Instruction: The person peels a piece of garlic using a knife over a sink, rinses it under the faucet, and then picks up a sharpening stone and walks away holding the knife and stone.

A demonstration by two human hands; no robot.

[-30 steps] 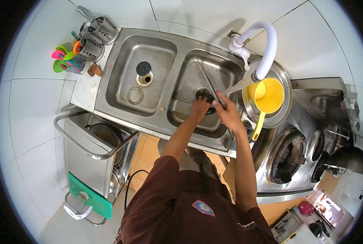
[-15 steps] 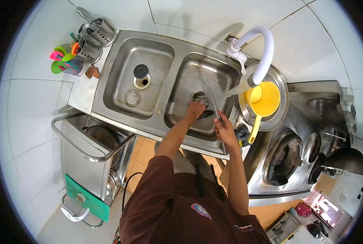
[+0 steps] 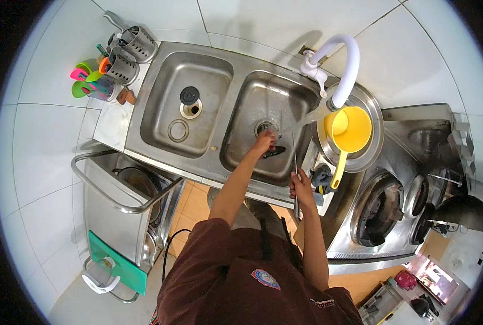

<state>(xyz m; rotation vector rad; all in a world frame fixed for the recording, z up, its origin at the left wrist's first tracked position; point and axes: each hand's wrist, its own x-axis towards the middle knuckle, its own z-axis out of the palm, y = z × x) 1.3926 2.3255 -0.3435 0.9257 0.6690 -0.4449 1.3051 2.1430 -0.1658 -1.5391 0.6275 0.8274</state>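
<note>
My right hand (image 3: 302,187) is closed round the handle of a long thin metal utensil (image 3: 295,151), held nearly upright over the front edge of the right basin (image 3: 257,89). Its kind is unclear, as it shows only as a narrow line. My left hand (image 3: 265,142) is inside that basin, near the drain, with fingers drawn together; what they hold, if anything, is hidden. Water runs from the white faucet (image 3: 350,70) toward it. A dark elongated thing (image 3: 274,153) lies on the basin floor beside my left hand.
A yellow dipper (image 3: 355,132) rests in a round metal basin (image 3: 378,146) at the right, with a dark cloth (image 3: 321,179) near its handle. Beyond stands a gas stove (image 3: 379,208). The left basin (image 3: 163,70) has a black stopper (image 3: 189,95). Utensil holders (image 3: 123,67) stand at left.
My right hand has moved down toward my body, drawing the utensil back and turning it more upright. My left hand has shifted slightly up and right, and its fingers now show apart from the utensil.
</note>
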